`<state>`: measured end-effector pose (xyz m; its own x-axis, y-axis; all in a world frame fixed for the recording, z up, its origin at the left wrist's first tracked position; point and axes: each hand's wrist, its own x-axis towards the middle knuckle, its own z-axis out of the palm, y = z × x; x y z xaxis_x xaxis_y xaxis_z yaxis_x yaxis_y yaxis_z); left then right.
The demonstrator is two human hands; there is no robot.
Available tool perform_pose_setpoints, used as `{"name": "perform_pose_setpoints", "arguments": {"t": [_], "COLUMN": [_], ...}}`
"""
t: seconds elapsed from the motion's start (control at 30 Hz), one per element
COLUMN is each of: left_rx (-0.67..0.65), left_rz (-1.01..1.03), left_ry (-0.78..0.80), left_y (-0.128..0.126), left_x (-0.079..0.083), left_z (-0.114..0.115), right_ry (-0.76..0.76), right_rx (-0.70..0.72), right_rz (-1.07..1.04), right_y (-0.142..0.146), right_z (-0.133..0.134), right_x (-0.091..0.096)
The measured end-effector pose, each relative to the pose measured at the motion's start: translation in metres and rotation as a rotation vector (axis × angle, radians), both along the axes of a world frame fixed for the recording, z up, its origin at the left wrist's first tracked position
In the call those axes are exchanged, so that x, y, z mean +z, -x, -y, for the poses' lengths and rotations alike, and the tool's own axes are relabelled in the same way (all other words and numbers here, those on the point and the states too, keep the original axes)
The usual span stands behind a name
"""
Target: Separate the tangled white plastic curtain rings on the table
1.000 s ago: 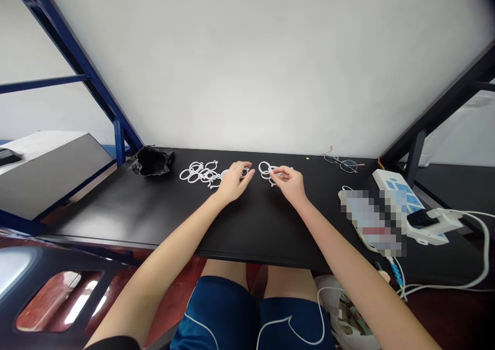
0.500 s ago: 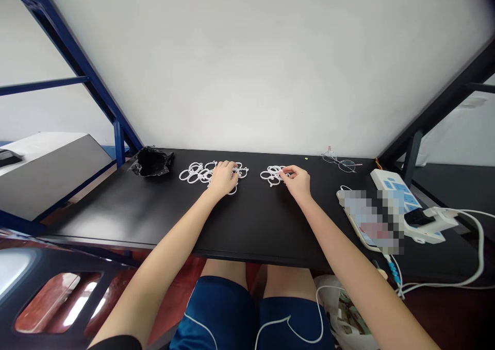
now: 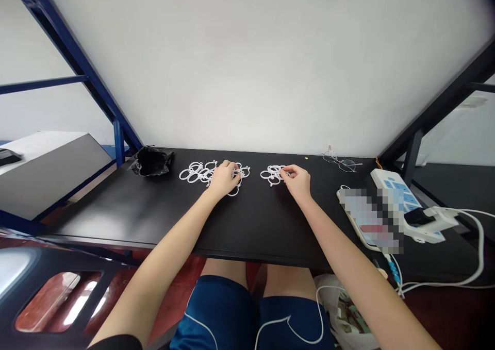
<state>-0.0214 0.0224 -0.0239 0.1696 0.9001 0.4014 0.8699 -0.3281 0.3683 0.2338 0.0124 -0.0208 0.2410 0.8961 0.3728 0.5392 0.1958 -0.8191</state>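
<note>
Two groups of white curtain rings with small eyelets lie on the black table. My left hand rests on the larger pile of rings, its fingers curled round some at the pile's right end and hiding part of them. Over the smaller pile, my right hand pinches a ring at the right edge between thumb and forefinger. Most of that ring is covered by the fingertips.
A crumpled black plastic bag stands open at the back left. Glasses lie at the back right. Nearer are a phone, a power strip and white cables. Blue metal posts frame the left side.
My left hand has shifted slightly to the right, and the rings at its fingertips have moved a little that way too. My right hand is nearly still.
</note>
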Motion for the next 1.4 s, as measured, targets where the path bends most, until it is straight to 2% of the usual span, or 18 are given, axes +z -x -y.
{"name": "perform_pose_setpoints", "arguments": {"t": [0.33, 0.57, 0.77, 0.97, 1.1, 1.4], "left_rx": [-0.042, -0.129, -0.191, -0.151, -0.149, -0.094], "left_rz": [0.012, 0.137, 0.235, 0.321, 0.354, 0.368], "left_ry": [0.027, -0.048, -0.139, -0.263, -0.317, -0.273], "left_y": [0.0, 0.004, 0.003, -0.001, -0.002, -0.004], "left_x": [-0.004, -0.009, -0.005, 0.005, 0.006, 0.005], "left_z": [-0.001, -0.007, -0.007, 0.0, 0.003, 0.004], "right_ry": [-0.017, -0.034, -0.031, -0.035, -0.024, -0.036], "right_rx": [0.01, 0.008, 0.01, 0.007, 0.0, -0.002], "right_rz": [-0.001, 0.004, 0.0, 0.009, 0.005, 0.001], "right_y": [0.001, 0.0, 0.0, 0.001, 0.002, 0.002], "right_z": [0.0, -0.001, 0.0, -0.001, 0.0, -0.002], "right_x": [-0.002, -0.004, -0.004, -0.004, -0.003, -0.005]}}
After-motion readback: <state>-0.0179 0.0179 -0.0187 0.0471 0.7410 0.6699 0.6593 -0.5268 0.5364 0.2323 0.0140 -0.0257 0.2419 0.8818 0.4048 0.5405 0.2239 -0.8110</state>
